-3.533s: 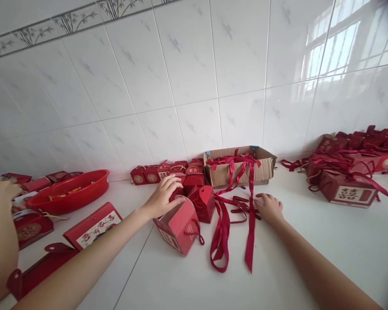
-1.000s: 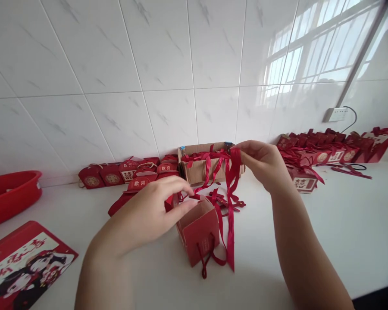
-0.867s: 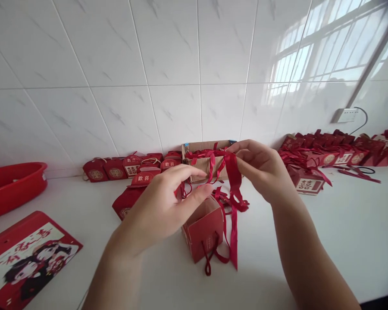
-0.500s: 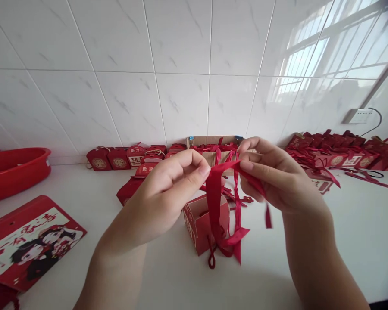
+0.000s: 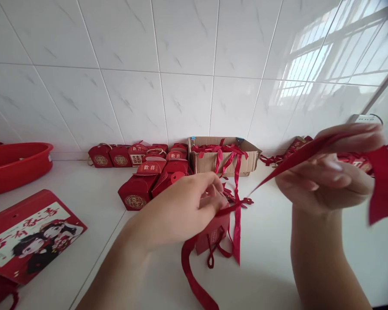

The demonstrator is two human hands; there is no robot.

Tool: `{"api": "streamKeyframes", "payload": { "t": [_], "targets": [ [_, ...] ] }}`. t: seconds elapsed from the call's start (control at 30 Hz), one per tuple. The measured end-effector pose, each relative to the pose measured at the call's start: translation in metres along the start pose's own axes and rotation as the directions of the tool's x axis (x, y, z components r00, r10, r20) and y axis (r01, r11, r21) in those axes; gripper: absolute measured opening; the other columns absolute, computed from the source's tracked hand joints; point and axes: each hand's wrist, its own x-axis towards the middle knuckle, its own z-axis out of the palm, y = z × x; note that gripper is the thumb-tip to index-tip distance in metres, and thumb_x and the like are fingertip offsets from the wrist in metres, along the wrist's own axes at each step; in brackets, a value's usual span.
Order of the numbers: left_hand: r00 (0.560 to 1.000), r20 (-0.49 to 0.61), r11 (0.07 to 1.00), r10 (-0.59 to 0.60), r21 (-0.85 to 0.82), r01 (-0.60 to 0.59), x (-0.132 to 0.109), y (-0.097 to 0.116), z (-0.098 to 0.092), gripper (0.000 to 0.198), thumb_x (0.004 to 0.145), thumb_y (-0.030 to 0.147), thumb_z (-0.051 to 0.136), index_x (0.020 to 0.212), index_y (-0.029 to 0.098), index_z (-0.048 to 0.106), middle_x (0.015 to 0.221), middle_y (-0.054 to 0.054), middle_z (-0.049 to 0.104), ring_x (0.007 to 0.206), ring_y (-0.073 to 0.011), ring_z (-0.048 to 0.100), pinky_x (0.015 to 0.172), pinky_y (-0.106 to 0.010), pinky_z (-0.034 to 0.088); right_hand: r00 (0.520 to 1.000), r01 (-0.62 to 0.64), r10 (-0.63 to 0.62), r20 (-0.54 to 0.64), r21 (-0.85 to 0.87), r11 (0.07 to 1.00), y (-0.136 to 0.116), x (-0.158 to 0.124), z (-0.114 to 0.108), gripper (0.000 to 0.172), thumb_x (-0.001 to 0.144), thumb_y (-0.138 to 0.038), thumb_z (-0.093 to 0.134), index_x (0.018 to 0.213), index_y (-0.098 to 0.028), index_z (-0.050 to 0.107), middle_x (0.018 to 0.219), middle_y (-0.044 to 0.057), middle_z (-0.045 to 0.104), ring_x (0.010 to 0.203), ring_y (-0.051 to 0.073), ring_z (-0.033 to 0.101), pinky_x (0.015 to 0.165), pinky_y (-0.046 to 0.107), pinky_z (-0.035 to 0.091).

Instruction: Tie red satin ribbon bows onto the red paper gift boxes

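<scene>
A small red gift box [image 5: 208, 234] with a dark red cord loop stands on the white counter in front of me, partly covered by my left hand [image 5: 184, 206]. That hand is closed at the box's top, with a red ribbon [image 5: 194, 280] pinched between thumb and fingers; one tail curls down onto the counter. From there the ribbon runs taut up to the right. My right hand [image 5: 326, 172], raised at the right, is closed on the ribbon's other part, whose end hangs past the fingers. Other thin ribbons [image 5: 237, 189] trail from a cardboard box [image 5: 220, 165] down behind the gift box.
Several red gift boxes [image 5: 136, 193] stand at the back left, more behind my right hand. A red basin [image 5: 19, 168] sits at the far left, with a flat red printed carton [image 5: 35, 237] in front of it. The tiled wall [image 5: 184, 99] closes off the back.
My hands have moved apart: the left came down to the gift box's top, the right swung out right and up, drawing the ribbon taut. A ribbon tail now lies towards the front.
</scene>
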Motion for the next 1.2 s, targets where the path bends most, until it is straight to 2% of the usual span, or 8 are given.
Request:
{"api": "streamKeyframes", "payload": {
  "t": [0.17, 0.3, 0.43, 0.5, 0.6, 0.73, 0.93, 1.2],
  "targets": [
    [0.933, 0.282, 0.925, -0.223, 0.365, 0.11, 0.019, -0.014, 0.007, 0.022, 0.072, 0.041, 0.058, 0.083, 0.021, 0.06, 0.083, -0.004, 0.065, 0.071, -0.0211, 0.061, 0.05, -0.027, 0.04, 0.943, 0.194, -0.078, -0.325, 0.341, 0.92, -0.011, -0.005, -0.014, 0.021, 0.083, -0.06, 0.047, 0.09, -0.043, 0.057, 0.073, 0.002, 0.058, 0.041, 0.014, 0.03, 0.045, 0.033, 0.019],
    [0.911, 0.31, 0.877, -0.272, 0.47, 0.102, 0.032, -0.018, 0.016, 0.009, 0.071, 0.027, 0.056, 0.077, 0.021, 0.058, 0.079, -0.005, 0.065, 0.069, -0.0231, 0.061, 0.047, -0.027, 0.033, 0.915, 0.19, -0.019, -0.403, 0.389, 0.902, -0.017, -0.004, -0.02, 0.026, 0.091, -0.039, 0.045, 0.072, -0.035, 0.063, 0.087, 0.004, 0.057, 0.066, 0.021, 0.048, 0.056, 0.037, 0.033],
    [0.904, 0.308, 0.878, -0.297, 0.461, 0.132, 0.039, -0.019, 0.025, 0.015, 0.065, 0.022, 0.062, 0.08, 0.021, 0.059, 0.085, -0.005, 0.066, 0.074, -0.0234, 0.062, 0.049, -0.026, 0.037, 0.914, 0.122, 0.011, -0.406, 0.299, 0.946, -0.002, 0.005, -0.029, 0.016, 0.085, -0.035, 0.058, 0.072, -0.03, 0.065, 0.091, 0.006, 0.056, 0.067, 0.019, 0.047, 0.057, 0.035, 0.037],
    [0.897, 0.314, 0.873, -0.312, 0.468, 0.14, 0.04, -0.019, 0.027, 0.019, 0.065, 0.022, 0.063, 0.083, 0.022, 0.059, 0.086, -0.005, 0.067, 0.076, -0.0236, 0.063, 0.05, -0.026, 0.039, 0.956, 0.027, 0.044, -0.29, 0.236, 0.971, 0.007, 0.009, -0.034, 0.012, 0.082, -0.034, 0.063, 0.075, -0.026, 0.066, 0.074, 0.004, 0.054, 0.056, 0.014, 0.042, 0.051, 0.031, 0.034],
    [0.893, 0.325, 0.855, -0.31, 0.507, 0.112, 0.04, -0.019, 0.027, 0.017, 0.067, 0.025, 0.064, 0.083, 0.021, 0.059, 0.086, -0.006, 0.067, 0.075, -0.0239, 0.063, 0.049, -0.026, 0.04, 0.975, -0.201, 0.2, 0.098, 0.006, 0.98, 0.019, 0.015, -0.035, 0.021, 0.081, -0.039, 0.063, 0.074, -0.019, 0.064, 0.055, -0.002, 0.042, 0.048, 0.009, 0.034, 0.046, 0.027, 0.027],
    [0.885, 0.356, 0.859, -0.299, 0.504, 0.088, 0.038, -0.022, 0.021, 0.017, 0.067, 0.027, 0.064, 0.083, 0.022, 0.06, 0.088, -0.004, 0.068, 0.075, -0.0221, 0.062, 0.052, -0.026, 0.04, 0.767, -0.181, 0.424, 0.481, -0.472, 0.863, 0.033, 0.025, -0.027, 0.032, 0.078, -0.046, 0.06, 0.067, -0.016, 0.062, 0.059, 0.0, 0.048, 0.053, 0.01, 0.038, 0.048, 0.025, 0.029],
    [0.882, 0.388, 0.894, -0.266, 0.441, 0.076, 0.038, -0.031, 0.013, 0.029, 0.064, 0.025, 0.066, 0.092, 0.025, 0.063, 0.098, -0.001, 0.066, 0.082, -0.0202, 0.061, 0.057, -0.024, 0.043, 0.522, -0.134, 0.554, 0.648, -0.58, 0.804, 0.049, 0.035, -0.013, 0.034, 0.08, -0.039, 0.053, 0.055, -0.016, 0.052, 0.052, -0.004, 0.036, 0.049, 0.007, 0.028, 0.046, 0.025, 0.022],
    [0.878, 0.431, 0.894, -0.21, 0.447, -0.005, 0.041, -0.033, 0.013, 0.031, 0.065, 0.029, 0.065, 0.096, 0.026, 0.064, 0.111, -0.003, 0.058, 0.086, -0.022, 0.059, 0.054, -0.024, 0.041, 0.507, -0.061, 0.561, 0.654, -0.623, 0.78, 0.054, 0.038, -0.008, 0.031, 0.08, -0.039, 0.053, 0.063, -0.014, 0.059, 0.059, -0.001, 0.048, 0.053, 0.009, 0.035, 0.051, 0.024, 0.029]
  ]
}}
